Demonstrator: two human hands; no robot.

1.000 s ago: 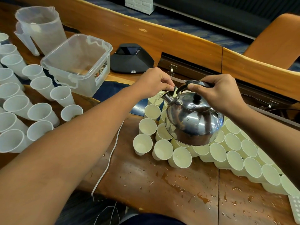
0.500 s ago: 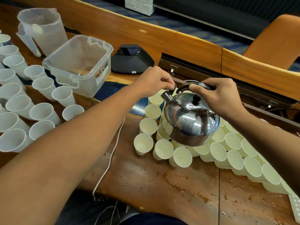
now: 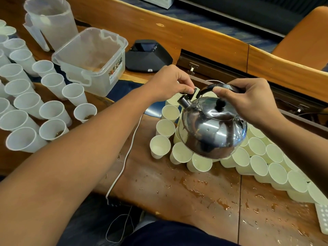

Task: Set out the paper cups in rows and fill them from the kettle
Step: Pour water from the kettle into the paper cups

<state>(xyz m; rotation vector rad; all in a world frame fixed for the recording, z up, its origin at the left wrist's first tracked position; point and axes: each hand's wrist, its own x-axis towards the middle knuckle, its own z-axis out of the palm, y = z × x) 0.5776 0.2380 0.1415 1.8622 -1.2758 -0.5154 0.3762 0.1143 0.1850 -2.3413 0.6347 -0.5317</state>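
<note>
A shiny steel kettle hangs tilted to the left above several cream paper cups packed in rows on the wet wooden table. My right hand grips the kettle's black handle from above. My left hand pinches the small black cap at the tip of the spout. The kettle hides some cups beneath it. No water stream is visible.
Several white plastic cups stand in rows at the left. Behind them are a translucent jug, a clear plastic tub and a black device. A white cable runs off the table's front edge. Water puddles lie in front.
The kettle has shifted slightly left and tipped a little more toward its spout. Both hands keep their holds on the handle and the spout cap.
</note>
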